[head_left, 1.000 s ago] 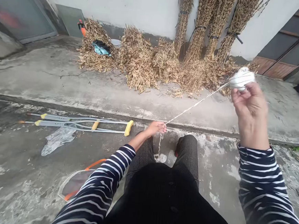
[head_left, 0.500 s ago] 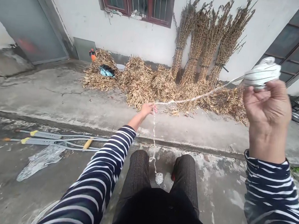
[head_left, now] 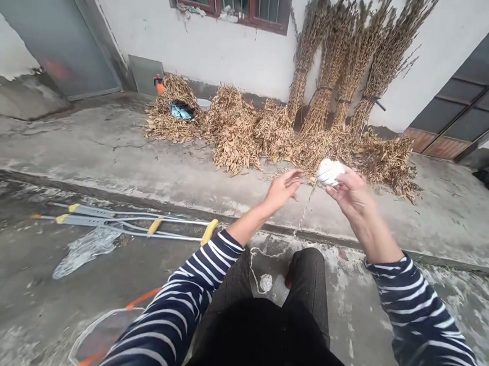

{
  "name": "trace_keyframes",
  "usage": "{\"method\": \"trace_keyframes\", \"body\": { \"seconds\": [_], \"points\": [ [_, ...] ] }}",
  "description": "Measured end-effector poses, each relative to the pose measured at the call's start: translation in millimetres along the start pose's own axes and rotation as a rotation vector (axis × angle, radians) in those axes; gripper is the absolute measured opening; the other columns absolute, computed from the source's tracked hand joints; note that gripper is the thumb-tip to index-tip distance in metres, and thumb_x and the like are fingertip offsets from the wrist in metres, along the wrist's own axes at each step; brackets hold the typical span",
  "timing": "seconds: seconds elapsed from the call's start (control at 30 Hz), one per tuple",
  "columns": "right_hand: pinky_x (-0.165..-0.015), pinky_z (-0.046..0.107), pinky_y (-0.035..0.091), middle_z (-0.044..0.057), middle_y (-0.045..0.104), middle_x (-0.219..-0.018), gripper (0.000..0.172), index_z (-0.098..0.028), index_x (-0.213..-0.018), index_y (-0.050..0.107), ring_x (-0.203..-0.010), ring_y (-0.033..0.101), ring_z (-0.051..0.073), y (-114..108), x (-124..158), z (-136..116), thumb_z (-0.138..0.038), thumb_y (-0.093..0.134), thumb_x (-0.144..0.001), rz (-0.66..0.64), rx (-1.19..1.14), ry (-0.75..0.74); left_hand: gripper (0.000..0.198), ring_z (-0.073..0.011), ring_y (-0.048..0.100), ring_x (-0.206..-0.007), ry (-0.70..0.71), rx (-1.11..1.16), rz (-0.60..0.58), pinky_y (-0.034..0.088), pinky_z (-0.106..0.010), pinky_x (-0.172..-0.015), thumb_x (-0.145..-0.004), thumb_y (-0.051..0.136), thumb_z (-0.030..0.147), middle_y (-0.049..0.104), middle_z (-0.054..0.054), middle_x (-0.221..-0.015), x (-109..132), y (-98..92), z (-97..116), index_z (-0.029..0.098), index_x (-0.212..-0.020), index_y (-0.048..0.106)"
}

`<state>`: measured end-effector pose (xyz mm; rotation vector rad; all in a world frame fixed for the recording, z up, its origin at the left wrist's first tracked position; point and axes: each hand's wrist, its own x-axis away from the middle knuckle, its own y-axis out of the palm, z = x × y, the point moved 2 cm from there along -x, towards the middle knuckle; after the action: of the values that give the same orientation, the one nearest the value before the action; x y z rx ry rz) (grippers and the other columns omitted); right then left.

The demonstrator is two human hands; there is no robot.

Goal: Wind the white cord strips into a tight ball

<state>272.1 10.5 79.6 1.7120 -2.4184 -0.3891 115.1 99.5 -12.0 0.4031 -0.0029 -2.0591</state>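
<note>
My right hand (head_left: pixel 352 195) grips a white ball of twine (head_left: pixel 329 173) between its fingers and thumb, in front of me at chest height. My left hand (head_left: pixel 282 190) is close to the ball on its left, fingers spread, with no visible hold on anything. A thin white strand (head_left: pixel 304 210) drops from the ball past my knees. It loops across the concrete to a small white ball of yarn (head_left: pixel 266 283) lying between my feet.
Aluminium crutches (head_left: pixel 131 223) with yellow grips lie on the ground at left beside a clear plastic bag (head_left: pixel 87 252). An orange-rimmed basket (head_left: pixel 105 338) sits at lower left. Piled dried bean plants (head_left: pixel 236 129) and upright bundles (head_left: pixel 334 60) line the white wall beyond a concrete step.
My right hand has swung in from the far right and down, bringing the twine ball to the centre. My left hand has risen and opened, and the strand now hangs rather than stretching sideways.
</note>
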Motion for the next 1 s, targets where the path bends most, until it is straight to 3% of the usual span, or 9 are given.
{"method": "trace_keyframes", "body": {
  "seconds": [0.07, 0.13, 0.23, 0.3, 0.47, 0.67, 0.8, 1.0],
  "points": [
    [-0.063, 0.026, 0.064, 0.001, 0.076, -0.099, 0.047, -0.023, -0.100, 0.067, -0.084, 0.073, 0.017, -1.4, -1.5, 14.4, -0.015, 0.082, -0.056, -0.001, 0.021, 0.030, 0.051, -0.0239, 0.068, -0.114, 0.011, 0.145, -0.042, 0.060, -0.023, -0.066, -0.085, 0.071, 0.019, 0.067, -0.014, -0.134, 8.1, 22.0, 7.8, 0.017, -0.135, 0.060],
    [-0.061, 0.024, 0.063, 0.000, 0.076, -0.094, 0.048, -0.023, -0.101, 0.067, -0.079, 0.072, 0.016, -3.2, -1.5, 22.5, -0.016, 0.082, -0.055, 0.017, 0.038, 0.030, 0.049, -0.0180, 0.072, -0.090, -0.037, 0.186, -0.042, 0.059, -0.022, -0.063, -0.083, 0.073, 0.016, 0.075, -0.012, -0.110, 14.2, 33.0, 9.0, 0.013, -0.130, 0.062],
    [-0.053, 0.022, 0.059, -0.002, 0.074, -0.084, 0.047, -0.022, -0.097, 0.069, -0.069, 0.068, 0.013, -4.7, 1.1, 29.6, -0.016, 0.082, -0.052, 0.060, 0.048, 0.011, 0.023, -0.0094, 0.065, -0.060, -0.105, 0.154, -0.011, 0.052, -0.019, -0.055, -0.085, 0.070, 0.016, 0.071, -0.003, -0.074, 21.8, 35.8, 1.9, 0.009, -0.107, 0.068],
    [-0.051, 0.021, 0.058, -0.003, 0.073, -0.079, 0.046, -0.021, -0.093, 0.069, -0.064, 0.066, 0.012, -3.6, 4.4, 33.1, -0.016, 0.081, -0.050, 0.064, 0.051, 0.006, 0.011, -0.0067, 0.061, -0.053, -0.143, 0.128, -0.004, 0.047, -0.017, -0.051, -0.086, 0.071, 0.018, 0.067, 0.000, -0.067, 26.6, 33.8, -3.9, 0.009, -0.093, 0.068],
    [-0.054, 0.023, 0.061, -0.002, 0.074, -0.083, 0.041, -0.021, -0.095, 0.069, -0.067, 0.068, 0.012, -0.4, 11.1, 35.2, -0.013, 0.078, -0.056, 0.017, 0.046, 0.031, 0.007, -0.0069, 0.062, -0.053, -0.218, 0.126, 0.021, 0.041, -0.016, -0.045, -0.089, 0.067, 0.016, 0.069, -0.002, -0.070, 38.8, 23.4, -10.0, 0.009, -0.090, 0.067],
    [-0.065, 0.022, 0.065, 0.001, 0.077, -0.090, 0.020, -0.020, -0.087, 0.070, -0.077, 0.072, 0.013, 0.5, 16.2, 37.2, -0.011, 0.075, -0.069, -0.067, 0.020, 0.151, 0.013, -0.0097, 0.066, -0.057, -0.334, 0.141, -0.024, 0.046, -0.017, -0.049, -0.094, 0.062, 0.019, 0.071, -0.005, -0.072, 48.7, 10.7, -12.0, 0.009, -0.085, 0.064],
    [-0.063, 0.024, 0.066, 0.003, 0.077, -0.091, 0.025, -0.017, -0.091, 0.072, -0.075, 0.072, 0.014, 8.9, 26.8, 38.1, -0.013, 0.078, -0.067, -0.160, 0.053, 0.143, 0.017, -0.0079, 0.064, -0.054, -0.346, 0.069, 0.016, 0.041, -0.014, -0.045, -0.092, 0.061, 0.015, 0.068, -0.003, -0.067, 38.3, 9.1, -17.3, 0.010, -0.076, 0.064],
    [-0.061, 0.024, 0.065, 0.003, 0.077, -0.092, 0.034, -0.019, -0.097, 0.074, -0.073, 0.071, 0.015, 13.2, 40.8, 33.2, -0.016, 0.081, -0.063, -0.201, 0.068, 0.130, 0.015, -0.0100, 0.068, -0.066, -0.315, 0.095, 0.030, 0.044, -0.014, -0.046, -0.092, 0.059, 0.017, 0.074, -0.007, -0.081, 23.6, 9.0, -30.4, 0.009, -0.083, 0.069]
  ]
}}
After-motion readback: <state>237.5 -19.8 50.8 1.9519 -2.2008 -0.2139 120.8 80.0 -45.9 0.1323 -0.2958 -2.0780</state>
